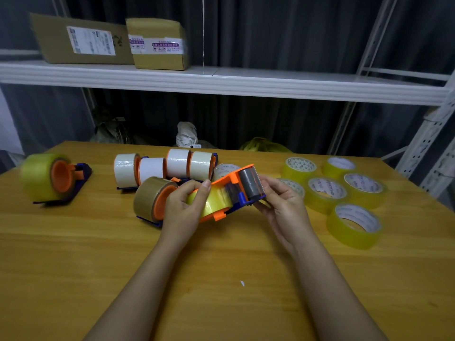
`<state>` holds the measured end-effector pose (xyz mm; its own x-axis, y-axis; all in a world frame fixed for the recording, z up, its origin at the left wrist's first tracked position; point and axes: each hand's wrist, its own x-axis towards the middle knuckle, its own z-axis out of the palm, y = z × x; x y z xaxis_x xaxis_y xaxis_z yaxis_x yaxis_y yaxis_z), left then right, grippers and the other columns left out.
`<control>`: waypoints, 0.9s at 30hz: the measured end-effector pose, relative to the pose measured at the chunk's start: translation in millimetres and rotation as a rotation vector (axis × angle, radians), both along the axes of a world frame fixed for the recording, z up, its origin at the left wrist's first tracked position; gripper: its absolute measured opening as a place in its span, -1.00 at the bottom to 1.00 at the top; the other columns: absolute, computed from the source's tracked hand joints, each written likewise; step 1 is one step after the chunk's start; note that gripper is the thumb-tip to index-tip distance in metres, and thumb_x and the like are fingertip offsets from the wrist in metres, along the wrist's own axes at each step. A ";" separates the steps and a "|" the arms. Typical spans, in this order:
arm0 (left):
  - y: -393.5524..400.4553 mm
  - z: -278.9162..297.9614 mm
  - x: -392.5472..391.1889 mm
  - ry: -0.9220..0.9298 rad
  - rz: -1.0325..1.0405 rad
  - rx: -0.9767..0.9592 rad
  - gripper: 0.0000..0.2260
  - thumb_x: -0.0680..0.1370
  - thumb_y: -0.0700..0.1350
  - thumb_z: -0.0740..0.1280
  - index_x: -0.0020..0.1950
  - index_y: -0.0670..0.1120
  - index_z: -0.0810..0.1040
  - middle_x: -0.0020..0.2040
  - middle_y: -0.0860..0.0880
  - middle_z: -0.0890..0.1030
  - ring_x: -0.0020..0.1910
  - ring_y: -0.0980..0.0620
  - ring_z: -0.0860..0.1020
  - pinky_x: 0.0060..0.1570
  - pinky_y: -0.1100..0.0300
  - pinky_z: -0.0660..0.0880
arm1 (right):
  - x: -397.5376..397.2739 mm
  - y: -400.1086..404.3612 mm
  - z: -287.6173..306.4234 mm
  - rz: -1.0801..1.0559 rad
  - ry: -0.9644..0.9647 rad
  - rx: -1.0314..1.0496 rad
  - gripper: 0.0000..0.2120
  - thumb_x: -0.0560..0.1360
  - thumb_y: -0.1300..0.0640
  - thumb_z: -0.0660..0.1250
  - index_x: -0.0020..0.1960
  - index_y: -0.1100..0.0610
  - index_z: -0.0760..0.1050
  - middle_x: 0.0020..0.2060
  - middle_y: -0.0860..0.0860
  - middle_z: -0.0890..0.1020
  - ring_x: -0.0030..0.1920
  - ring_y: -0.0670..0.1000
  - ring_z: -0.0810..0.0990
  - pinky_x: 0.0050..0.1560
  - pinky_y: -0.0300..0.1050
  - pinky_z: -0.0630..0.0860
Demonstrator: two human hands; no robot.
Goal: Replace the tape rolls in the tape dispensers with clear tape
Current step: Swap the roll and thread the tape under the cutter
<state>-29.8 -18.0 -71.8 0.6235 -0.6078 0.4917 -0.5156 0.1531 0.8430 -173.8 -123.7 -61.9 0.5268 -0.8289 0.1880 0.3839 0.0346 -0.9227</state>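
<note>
Dispenser [236, 190], the orange and blue one, was up off the table [221, 279] between both hands, roughly mid-frame. It already had a yellowish clear roll [211, 201] in it. Left hand [183, 207] was wrapped around the roll end, thumb lying over the top of the tape. Right hand [283, 205] was gripping the other end, fingers curled around the grey roller [249, 185] and cutter part.

Right behind the left hand sat another dispenser with a brown roll [149, 198], resting on the table. Further back was a row of white rolls [162, 167] on their dispensers, packed close together. Way off on the left edge, a dispenser with a fat clear roll [40, 177] lay on its own, kinda blurry.

Spare clear rolls [344, 193] were lying flat in a cluster on the right side of the table, well apart from the hands. One more flat roll [225, 169] peeked out behind the held dispenser.

Above all that was a white shelf [246, 84] with two cardboard boxes [110, 41] on it, labels facing out.
</note>
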 end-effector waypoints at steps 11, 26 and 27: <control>0.7 2.2 4.0 0.124 0.069 -0.015 -0.71 0.61 0.03 0.22 -0.20 -0.11 0.54 -0.30 -0.07 0.54 -0.35 0.18 0.46 -0.33 0.23 0.37 | 0.0 4.8 3.9 -0.152 0.025 -0.218 -0.81 0.54 0.14 0.28 0.09 0.05 0.60 -0.05 -0.08 0.71 -0.01 -0.14 0.64 -0.02 -0.22 0.58; -2.4 0.6 1.5 0.206 0.098 0.008 -0.67 0.60 0.13 0.19 -0.13 -0.07 0.57 -0.22 -0.09 0.60 -0.22 0.00 0.55 -0.22 -0.01 0.48 | 3.1 7.1 -3.0 0.080 0.220 -0.330 -0.51 0.43 -0.05 0.33 0.36 -0.09 0.43 0.28 -0.18 0.54 0.31 -0.17 0.47 0.32 -0.02 0.46; -2.8 0.5 1.0 0.219 0.085 0.012 -0.66 0.60 0.13 0.19 -0.14 -0.09 0.57 -0.24 -0.09 0.59 -0.26 0.04 0.54 -0.25 0.06 0.46 | 2.9 7.4 -2.9 0.083 0.280 -0.348 -0.45 0.42 -0.07 0.33 0.41 -0.08 0.39 0.30 -0.20 0.51 0.29 -0.19 0.47 0.34 0.00 0.44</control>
<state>-28.8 -20.7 -71.3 0.7637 -0.5536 0.3319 -0.3307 0.1060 0.9378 -170.9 -116.3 -64.8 0.6593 -0.6944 0.2884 0.1265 -0.2757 -0.9529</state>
